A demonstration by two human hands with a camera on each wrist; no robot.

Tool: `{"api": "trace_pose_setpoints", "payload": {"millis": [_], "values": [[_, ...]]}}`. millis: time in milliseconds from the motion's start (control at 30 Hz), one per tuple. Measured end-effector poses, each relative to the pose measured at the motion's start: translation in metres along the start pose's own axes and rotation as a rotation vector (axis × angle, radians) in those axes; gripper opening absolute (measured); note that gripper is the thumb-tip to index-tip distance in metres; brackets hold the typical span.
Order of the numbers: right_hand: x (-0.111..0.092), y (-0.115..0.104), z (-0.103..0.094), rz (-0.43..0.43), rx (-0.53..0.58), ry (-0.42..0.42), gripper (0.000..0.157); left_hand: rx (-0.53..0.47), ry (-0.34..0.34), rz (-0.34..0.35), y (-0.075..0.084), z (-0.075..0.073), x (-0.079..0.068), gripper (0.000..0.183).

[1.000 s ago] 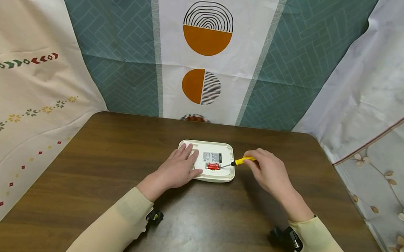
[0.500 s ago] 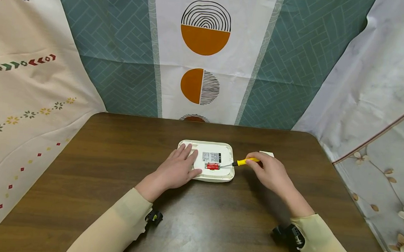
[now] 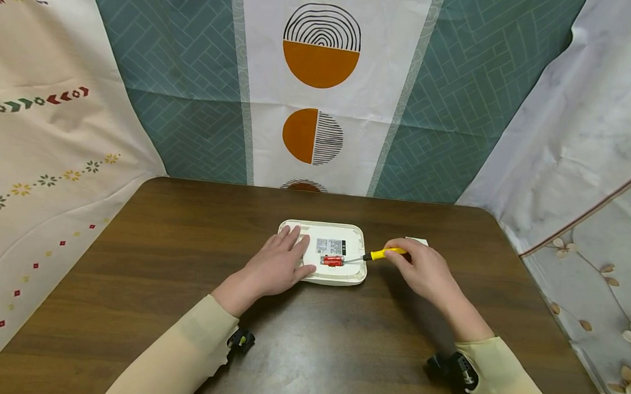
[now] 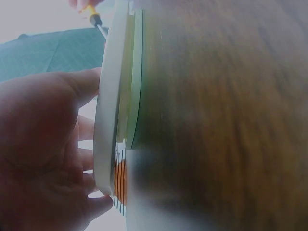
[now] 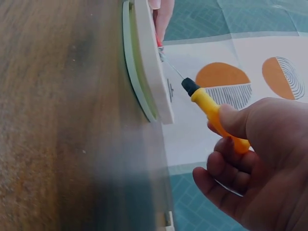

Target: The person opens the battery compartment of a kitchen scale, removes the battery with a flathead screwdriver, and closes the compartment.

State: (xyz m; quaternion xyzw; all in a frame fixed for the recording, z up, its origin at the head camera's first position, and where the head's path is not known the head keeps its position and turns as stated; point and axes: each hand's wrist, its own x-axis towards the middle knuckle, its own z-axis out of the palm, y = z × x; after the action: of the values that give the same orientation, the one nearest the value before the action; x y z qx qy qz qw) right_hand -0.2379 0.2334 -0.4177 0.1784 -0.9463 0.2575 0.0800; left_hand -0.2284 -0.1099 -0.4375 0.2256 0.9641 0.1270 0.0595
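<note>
A white, rounded device (image 3: 351,275) lies on the table with its labelled underside up. In a recess there sits a red battery (image 3: 334,260). My left hand (image 3: 278,266) rests over the device's left part, fingers spread; the left wrist view shows the thumb and fingers along its edge. My right hand (image 3: 420,269) pinches the yellow handle of a screwdriver (image 5: 207,103) between thumb and fingers. The screwdriver's thin shaft slants down to the left, its tip at the battery's right end. A spring-like metal coil (image 5: 161,50) shows by the tip in the right wrist view.
A small white flat piece (image 3: 418,241) lies on the brown table (image 3: 198,215), partly hidden behind the right hand. Patterned cloths (image 3: 430,108) hang along the table's back and sides. Dark wrist cameras (image 3: 242,339) sit under both sleeves.
Over the first half second my right hand shifts slightly right with the screwdriver, and the small white piece comes into sight behind it. The left hand stays put; the tip stays by the battery.
</note>
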Motion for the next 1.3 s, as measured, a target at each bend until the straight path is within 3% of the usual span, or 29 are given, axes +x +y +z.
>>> {"api": "trace_pose_setpoints", "payload": {"millis": [867, 1300], "values": [[-0.019, -0.002, -0.014, -0.143, -0.218, 0.043, 0.022, 0.001, -0.007, -0.012, -0.001, 0.0, -0.001, 0.078], [-0.027, 0.001, -0.008, -0.222, -0.3, 0.045, 0.024, -0.01, -0.006, -0.019, 0.002, -0.001, -0.001, 0.078]]}}
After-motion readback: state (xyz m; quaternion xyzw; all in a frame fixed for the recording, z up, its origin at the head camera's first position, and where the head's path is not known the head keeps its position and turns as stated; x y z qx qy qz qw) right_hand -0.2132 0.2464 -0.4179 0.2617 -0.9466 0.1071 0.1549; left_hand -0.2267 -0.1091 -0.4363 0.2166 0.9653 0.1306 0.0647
